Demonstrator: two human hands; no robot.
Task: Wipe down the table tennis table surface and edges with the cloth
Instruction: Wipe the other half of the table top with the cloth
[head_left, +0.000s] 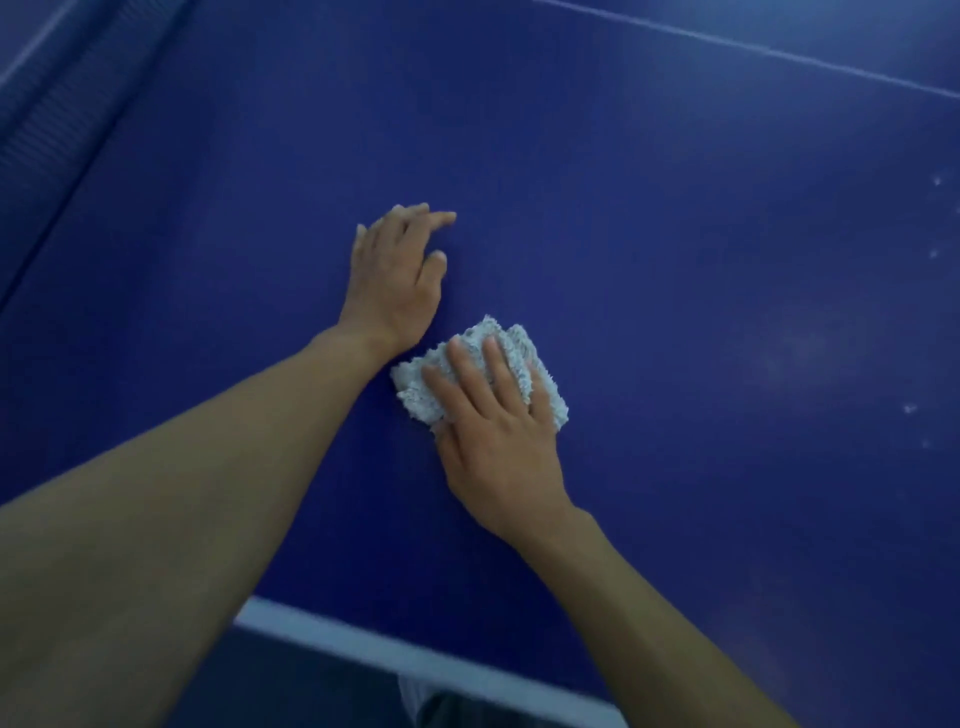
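A: Where is the cloth now?

B: The white cloth (415, 387) lies bunched on the blue table (675, 260), near the middle and a little toward the near edge. The right hand (493, 441) lies flat on top of it. The fingers are straight and slightly apart, and they press it down without pinching.

A: And the other hand?

B: The left hand (397, 275) rests on the bare surface, to the left of the cloth and a little farther. Its fingers are relaxed and spread, and it holds nothing. Its wrist is just beside the cloth; I cannot tell if they touch.

A: What else is there?

B: A white stripe (363, 644) runs along the near edge. A thin white line (753, 49) crosses the far right. The net (47, 104) stands at the far left, blurred. Small white specks (910, 408) lie at the right, well apart from the cloth.
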